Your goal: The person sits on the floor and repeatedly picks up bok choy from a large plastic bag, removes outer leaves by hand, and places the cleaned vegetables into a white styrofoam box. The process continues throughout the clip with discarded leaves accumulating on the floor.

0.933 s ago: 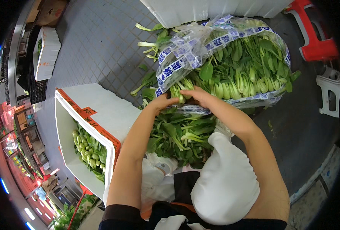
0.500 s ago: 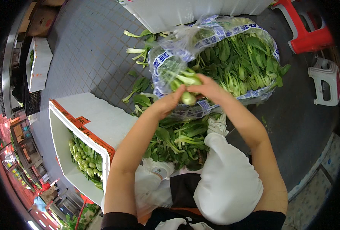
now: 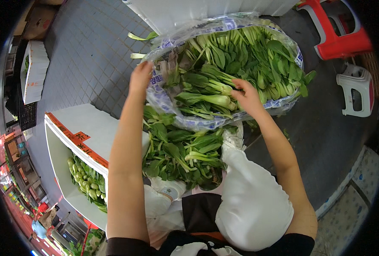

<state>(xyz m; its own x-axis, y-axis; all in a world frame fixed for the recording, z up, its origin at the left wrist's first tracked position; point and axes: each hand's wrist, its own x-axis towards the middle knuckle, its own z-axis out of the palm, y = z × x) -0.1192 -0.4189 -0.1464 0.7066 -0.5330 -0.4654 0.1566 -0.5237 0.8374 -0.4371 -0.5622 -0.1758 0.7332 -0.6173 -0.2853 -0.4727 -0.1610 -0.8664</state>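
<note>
Bok choy [image 3: 217,100]: in the bag [image 3: 198,123], near left side; long axis left-right, stem ends right
Right hand [image 3: 247,97]: loosely open at stems
Left hand [image 3: 140,77]: at left rim, fingertips unclear, cannot tell grip

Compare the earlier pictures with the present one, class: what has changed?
The left hand has let go of the bok choy bunch and moved left to the clear plastic bag's rim; its mouth is spread wider. The bunch now lies inside, the right hand at its stems. The red stool and white stool stay put.
</note>
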